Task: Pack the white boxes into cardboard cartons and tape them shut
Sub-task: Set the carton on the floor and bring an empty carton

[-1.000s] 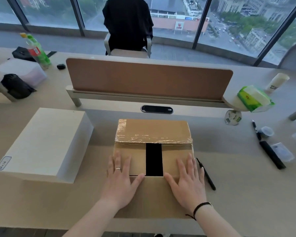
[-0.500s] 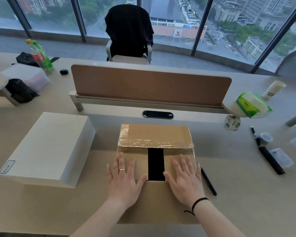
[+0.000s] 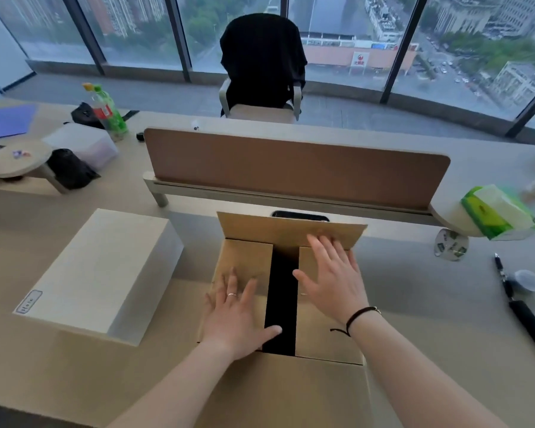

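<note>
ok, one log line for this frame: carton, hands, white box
carton: far flap up, dark centre gap | left hand: flat on left flap | right hand: fingers at far flap | white box: outside, left

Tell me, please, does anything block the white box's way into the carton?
Yes. The carton's two inner flaps are folded down under the left hand and right hand, leaving a narrow gap. The white box sits left.

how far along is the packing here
Early. Done: little that shows; the carton has its two side flaps folded in with a dark gap between. In hand: left hand presses one flap, right hand reaches toward the raised far flap. Left: the white box sits outside; no tape seen on top.
</note>
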A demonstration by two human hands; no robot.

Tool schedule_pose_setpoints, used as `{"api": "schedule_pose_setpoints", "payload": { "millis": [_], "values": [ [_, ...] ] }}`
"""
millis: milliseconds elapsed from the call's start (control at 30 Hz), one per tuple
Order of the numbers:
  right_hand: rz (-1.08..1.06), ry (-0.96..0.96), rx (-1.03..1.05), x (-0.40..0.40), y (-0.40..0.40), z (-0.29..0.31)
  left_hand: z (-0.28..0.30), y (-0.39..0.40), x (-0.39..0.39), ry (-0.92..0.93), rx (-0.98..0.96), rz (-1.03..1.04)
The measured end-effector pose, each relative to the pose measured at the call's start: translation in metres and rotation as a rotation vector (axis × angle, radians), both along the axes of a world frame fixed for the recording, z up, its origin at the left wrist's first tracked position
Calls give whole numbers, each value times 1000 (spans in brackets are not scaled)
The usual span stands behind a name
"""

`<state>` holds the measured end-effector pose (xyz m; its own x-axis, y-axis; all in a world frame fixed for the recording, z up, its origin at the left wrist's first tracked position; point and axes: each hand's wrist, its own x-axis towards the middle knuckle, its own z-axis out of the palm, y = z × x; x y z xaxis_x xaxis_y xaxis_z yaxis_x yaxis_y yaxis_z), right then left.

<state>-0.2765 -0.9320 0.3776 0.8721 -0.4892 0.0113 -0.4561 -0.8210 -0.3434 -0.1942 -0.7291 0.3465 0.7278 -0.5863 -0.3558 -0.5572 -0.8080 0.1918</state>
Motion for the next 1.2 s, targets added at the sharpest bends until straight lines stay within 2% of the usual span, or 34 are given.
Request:
{"api": "schedule_pose_setpoints", "payload": {
  "millis": [133,367,633,800,867,1033,1200],
  "values": [
    [31,79,-40,30,-33,-6,3,-8,3,36,105,-13],
    [64,311,128,50,-70,-38,0,-9,2,40,155,18],
    [89,285,100,50,-69,-48,4,-24,-4,2,164,53],
    [100,192,107,42,-32,-34,0,-42,-15,-32,30,-111],
    [163,162,119,36,-9,-34,-1,-48,-20,-65,60,-220],
    [230,315,8,4,26,-43,3,-43,-10,-192,260,-414],
    [246,366,-73,2,26,-33,27,-45,1,-244,169,-418]
  ]
}}
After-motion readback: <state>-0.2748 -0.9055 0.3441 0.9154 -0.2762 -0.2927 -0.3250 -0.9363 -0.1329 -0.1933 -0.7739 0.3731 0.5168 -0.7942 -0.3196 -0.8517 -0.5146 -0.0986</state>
